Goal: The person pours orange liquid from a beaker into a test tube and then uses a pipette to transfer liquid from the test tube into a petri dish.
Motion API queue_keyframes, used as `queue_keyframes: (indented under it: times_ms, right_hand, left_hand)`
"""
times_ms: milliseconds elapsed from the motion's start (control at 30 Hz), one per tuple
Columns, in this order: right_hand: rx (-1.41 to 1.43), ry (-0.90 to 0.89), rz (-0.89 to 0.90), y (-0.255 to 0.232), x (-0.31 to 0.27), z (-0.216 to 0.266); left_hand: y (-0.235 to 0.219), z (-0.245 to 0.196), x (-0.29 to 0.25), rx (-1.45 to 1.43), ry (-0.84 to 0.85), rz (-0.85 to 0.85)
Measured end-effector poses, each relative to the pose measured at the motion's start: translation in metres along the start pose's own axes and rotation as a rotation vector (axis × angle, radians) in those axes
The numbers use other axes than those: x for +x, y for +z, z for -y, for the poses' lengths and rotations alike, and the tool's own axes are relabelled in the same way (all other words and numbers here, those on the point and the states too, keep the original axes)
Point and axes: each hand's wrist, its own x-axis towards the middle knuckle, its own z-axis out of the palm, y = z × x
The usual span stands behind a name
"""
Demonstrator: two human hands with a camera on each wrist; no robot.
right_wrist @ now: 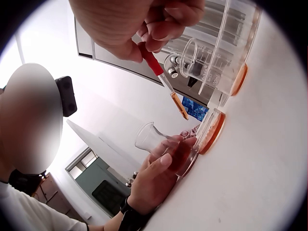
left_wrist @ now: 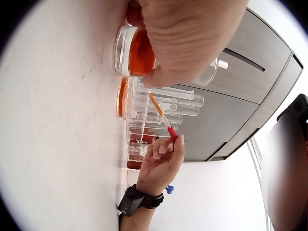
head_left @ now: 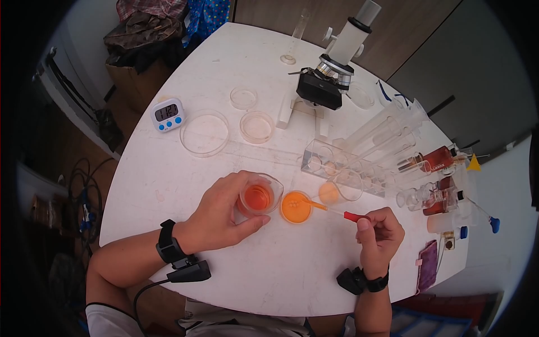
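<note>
My left hand [head_left: 216, 216] grips a glass beaker [head_left: 258, 197] of red-orange liquid around its side, the beaker standing low at the table. Just right of it lies a small round dish [head_left: 296, 212] of bright orange liquid with a few bubbles on top. Between thumb and fingers, my right hand [head_left: 380, 238] pinches the red bulb of a dropper [head_left: 351, 216]. Orange liquid fills the lower part of its glass tube, seen in the right wrist view. The dropper slants left, and its tip overlaps the dish in the head view.
Behind the dish stand another clear beaker [head_left: 349, 184] with orange liquid and a clear rack [head_left: 315, 157] with test tubes. Red-brown bottles [head_left: 439, 158] crowd the right edge. A microscope [head_left: 331, 73], petri dishes [head_left: 205, 133] and a white timer [head_left: 167, 114] occupy the far side.
</note>
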Motion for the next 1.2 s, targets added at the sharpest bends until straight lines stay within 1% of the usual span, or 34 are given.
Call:
queue_keyframes:
  times_ms: [33,67,167,200,300,367,467,533,667,733,833,967,1200]
  right_hand:
    - [0.04,-0.007,-0.04,-0.001,0.0,0.0]
    - [0.039,-0.007,-0.04,-0.003,0.0,-0.001]
    - [0.053,-0.065,-0.142,-0.01,0.001,0.002]
    - [0.053,-0.066,-0.143,-0.012,0.003,0.003]
    - [0.046,-0.107,-0.29,-0.018,0.009,0.004]
    - [0.031,-0.119,-0.3,-0.025,0.012,0.002]
    - [0.0,-0.128,-0.323,-0.028,0.014,0.001]
    - [0.008,-0.08,-0.3,-0.026,0.013,0.002]
    - [-0.037,-0.062,-0.258,-0.024,0.01,-0.002]
    - [-0.056,-0.066,-0.233,-0.024,0.009,-0.002]
    - [-0.085,-0.074,-0.227,-0.023,0.01,-0.001]
    - [-0.098,-0.07,-0.245,-0.022,0.01,0.001]
    - [-0.098,-0.196,-0.352,-0.02,0.009,0.0]
  left_hand:
    - [0.0,0.0,0.0,-0.002,0.0,-0.005]
    - [0.0,0.0,0.0,-0.002,0.0,-0.005]
    - [0.0,-0.001,0.0,0.002,0.002,-0.008]
    - [0.0,0.0,0.0,0.003,0.007,-0.012]
    - [-0.001,-0.001,0.0,0.0,0.002,-0.006]
    - [-0.001,-0.002,0.0,-0.004,-0.009,0.003]
    - [0.001,0.002,-0.001,-0.083,-0.016,-0.014]
    - [0.0,0.004,-0.001,-0.041,0.022,-0.004]
    - [0.001,0.002,0.0,-0.058,0.032,-0.027]
    - [-0.001,-0.001,0.0,-0.07,-0.001,-0.009]
    - [-0.001,-0.003,0.0,-0.052,-0.003,-0.017]
    - [-0.002,-0.003,0.0,-0.057,-0.024,-0.001]
    - [-0.002,0.002,0.001,-0.044,0.014,0.01]
